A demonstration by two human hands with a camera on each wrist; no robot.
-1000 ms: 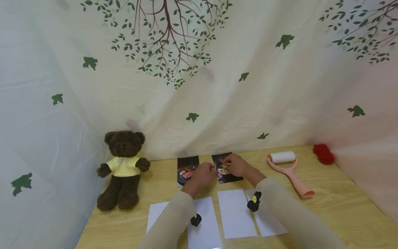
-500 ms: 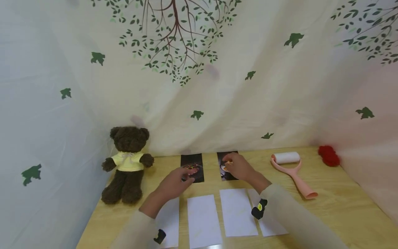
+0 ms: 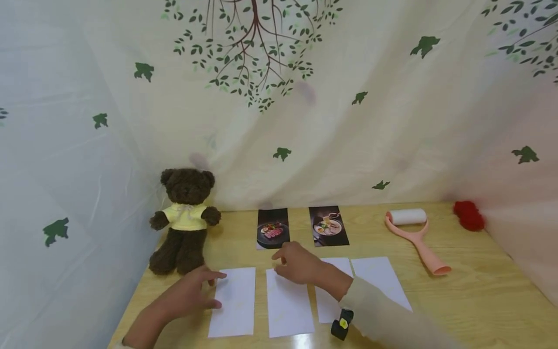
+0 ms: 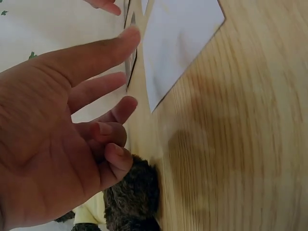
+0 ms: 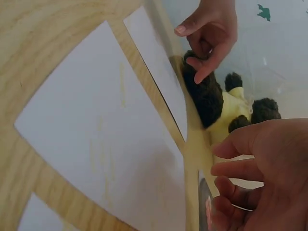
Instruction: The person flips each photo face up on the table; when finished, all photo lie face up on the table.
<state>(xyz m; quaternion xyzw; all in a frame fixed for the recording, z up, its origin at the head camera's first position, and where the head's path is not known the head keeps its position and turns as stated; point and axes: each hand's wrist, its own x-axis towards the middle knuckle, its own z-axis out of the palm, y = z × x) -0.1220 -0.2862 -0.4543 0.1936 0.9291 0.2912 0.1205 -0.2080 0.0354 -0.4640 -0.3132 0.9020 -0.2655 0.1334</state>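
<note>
Head view: on my feed, four white cards lie in a row toward the tabletop's (image 3: 484,286) front edge; a meat card (image 3: 273,228) and a noodle card (image 3: 329,226) lie face up by the back edge. Left hand (image 3: 188,294) at the left edge of the leftmost white card (image 3: 236,305), thumb and forefinger spread apart, nothing gripped. Right hand (image 3: 298,264) over the far edge of the second white card (image 3: 289,310), fingers bent, no card in them. Its forearm crosses the third white card (image 3: 326,305); I judge a low sleeve or the black wrist mount (image 3: 341,325) could drag that one askew. The bear (image 3: 185,223) sits by the tabletop's left edge, near enough for a knuckle to knock.

Left wrist view: thumb extended, fingers loosely bent, palm bare. Seems short of the card, though this slanted angle makes contact hard to call. Thin card flat on wood: a sideways pinch would likely slide it, not lift it.

Right wrist view: fingers relaxed, gap before the thumb. Pressing down hard could skid the second card into its neighbour.
</note>
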